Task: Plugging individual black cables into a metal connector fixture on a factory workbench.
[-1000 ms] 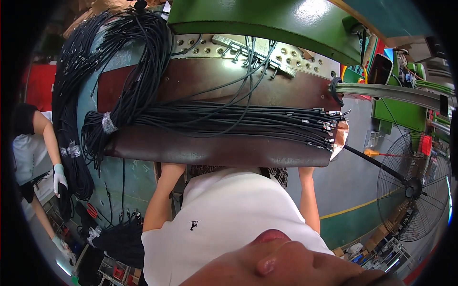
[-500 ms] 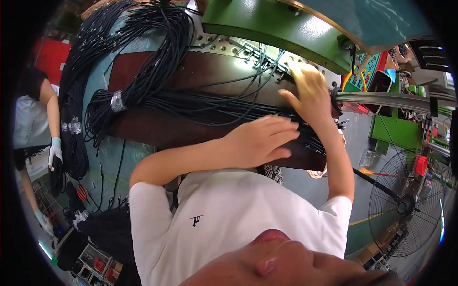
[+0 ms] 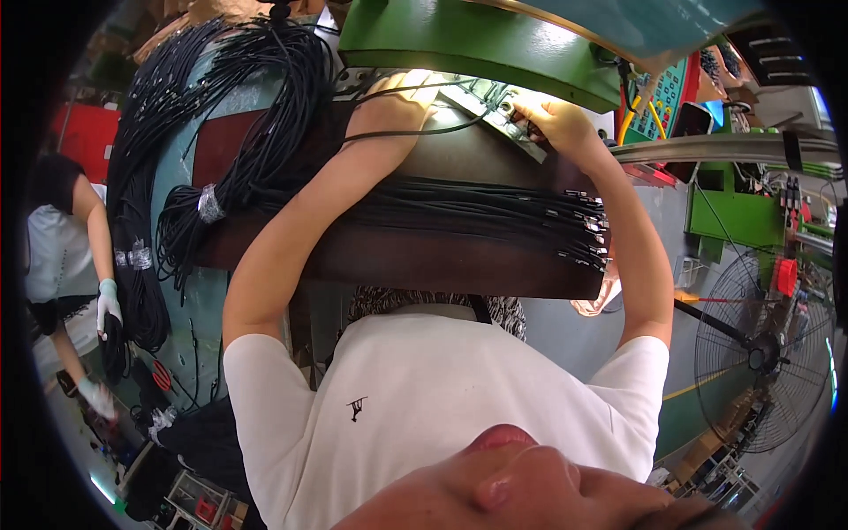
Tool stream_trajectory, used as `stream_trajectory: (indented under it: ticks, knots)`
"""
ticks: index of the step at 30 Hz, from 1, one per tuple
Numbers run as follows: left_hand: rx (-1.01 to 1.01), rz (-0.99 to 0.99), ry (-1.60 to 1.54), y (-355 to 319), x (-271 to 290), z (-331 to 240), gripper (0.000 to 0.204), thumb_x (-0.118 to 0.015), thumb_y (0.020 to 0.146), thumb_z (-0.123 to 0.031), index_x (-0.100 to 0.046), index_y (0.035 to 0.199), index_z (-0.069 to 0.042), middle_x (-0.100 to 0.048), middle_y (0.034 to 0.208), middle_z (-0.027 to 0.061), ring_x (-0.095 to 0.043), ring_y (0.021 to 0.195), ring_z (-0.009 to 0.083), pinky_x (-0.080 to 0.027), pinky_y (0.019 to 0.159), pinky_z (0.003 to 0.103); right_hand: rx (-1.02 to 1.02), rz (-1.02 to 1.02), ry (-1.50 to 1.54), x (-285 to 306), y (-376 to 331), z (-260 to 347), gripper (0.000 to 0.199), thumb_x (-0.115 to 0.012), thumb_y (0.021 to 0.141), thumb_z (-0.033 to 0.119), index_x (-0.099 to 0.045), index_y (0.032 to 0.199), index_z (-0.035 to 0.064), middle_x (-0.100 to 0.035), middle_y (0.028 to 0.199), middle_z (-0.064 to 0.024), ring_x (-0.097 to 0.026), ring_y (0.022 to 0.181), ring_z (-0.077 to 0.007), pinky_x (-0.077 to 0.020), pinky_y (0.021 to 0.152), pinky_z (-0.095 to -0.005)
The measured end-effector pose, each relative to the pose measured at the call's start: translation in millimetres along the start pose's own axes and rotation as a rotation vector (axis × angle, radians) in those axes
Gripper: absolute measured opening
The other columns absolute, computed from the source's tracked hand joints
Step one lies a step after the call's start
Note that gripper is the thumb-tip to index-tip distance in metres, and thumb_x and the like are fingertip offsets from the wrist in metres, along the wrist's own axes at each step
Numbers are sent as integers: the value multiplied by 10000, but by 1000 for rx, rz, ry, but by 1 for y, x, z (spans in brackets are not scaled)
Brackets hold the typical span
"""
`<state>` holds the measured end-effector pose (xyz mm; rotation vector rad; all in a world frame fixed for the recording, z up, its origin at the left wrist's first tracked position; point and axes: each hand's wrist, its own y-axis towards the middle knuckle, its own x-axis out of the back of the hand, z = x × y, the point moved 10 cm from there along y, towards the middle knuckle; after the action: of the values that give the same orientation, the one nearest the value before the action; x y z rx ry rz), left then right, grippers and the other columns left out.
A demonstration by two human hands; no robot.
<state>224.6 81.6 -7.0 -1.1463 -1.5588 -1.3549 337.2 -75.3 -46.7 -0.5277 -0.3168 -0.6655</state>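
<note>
A narrow metal fixture [image 3: 521, 141] lies tilted under the green machine, with black cable loops rising over it. My left hand [image 3: 397, 102] is closed at the fixture's left end, its fingertips partly lost in bright light. At the other end, the bent fingers of my right hand [image 3: 549, 119] pinch the fixture beside its small metal parts. One black cable [image 3: 415, 132] runs across my left wrist toward the fixture. Nearer to me, a bundle of black cables [image 3: 459, 199] with metal ends lies along the dark brown board [image 3: 424, 265].
The green machine body [image 3: 477, 44] overhangs my hands. A tied cable bundle [image 3: 212, 205] and more hanging cables [image 3: 150, 132] fill the left side. A co-worker's gloved hand [image 3: 108, 309] is at far left. On the right stand a metal rail [image 3: 707, 150] and a large fan [image 3: 760, 353].
My left hand has moved from above the cable bundle up to the fixture's left end. My right hand has closed at the fixture, which has turned and shifted. The cable ends now show.
</note>
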Motion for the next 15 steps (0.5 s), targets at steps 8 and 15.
stream_trajectory:
  ticks: [8,15]
  knots:
    - [-16,138,-137,-24,19,-16,431,-594,863,-338,-552,1190,-61,-614,1077,146,-599,974,302,-502,822,372,574,-576,-1007,18,-111,66,127,-672,826,176,-650,917,90,-667,834,-68,-623,750,-250,-477,653,-361]
    - [-248,118,-224,-88,49,-35,354,-724,732,-159,-647,1059,-49,-643,1013,87,-627,870,240,-510,713,338,64,-1026,-1170,79,-265,-57,311,-671,845,156,-619,1123,27,-672,1031,-106,-640,897,-280,-490,796,-371]
